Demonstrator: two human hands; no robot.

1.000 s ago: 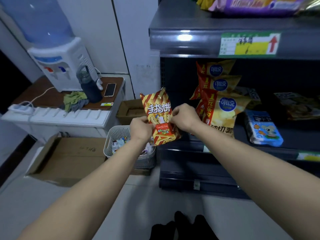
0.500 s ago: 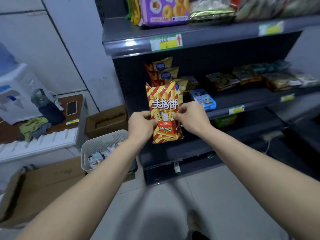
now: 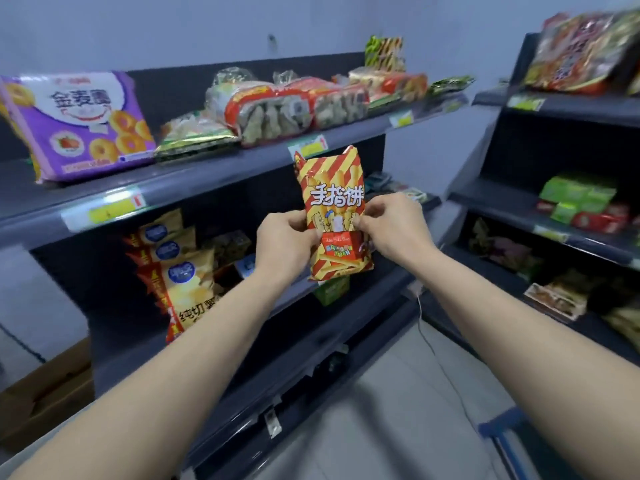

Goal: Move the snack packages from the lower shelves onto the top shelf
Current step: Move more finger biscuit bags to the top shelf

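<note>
Presently the step in hand is the carry. A red-and-yellow striped foil snack bag (image 3: pixel 332 202) is held upright in the air in front of the shelving, clear of every shelf. Its top edge reaches the front lip of the dark grey metal top shelf (image 3: pixel 221 174). The left hand (image 3: pixel 282 237) pinches the bag's left edge and the right hand (image 3: pixel 394 226) pinches its right edge, fingers curled onto the foil at about mid-height.

In my judgement the bag has been lifted but not yet placed. The next move calls for raising it over the lip and setting it down in a free spot. Room looks scarce, so it may have to lie on the bare front strip or on top of other packs.

Contents noted:
- Top shelf: a large purple pack of ring biscuits (image 3: pixel 76 123) at the left, then a green foil packet (image 3: pixel 194 136), then clear-wrapped packs with red bands (image 3: pixel 277 109) running off to the right.
- Shelf below: a stack of yellow crisp bags (image 3: pixel 187 271) at the left. A small green box (image 3: pixel 332 289) shows just under the held bag.
- Neighbouring dark shelf unit (image 3: pixel 571 109) at the right: assorted packets on its upper tier and green boxes (image 3: pixel 578 195) on the middle tier.
- Brown cardboard box (image 3: pixel 45 393) on the floor at the lower left: contents not visible.
</note>
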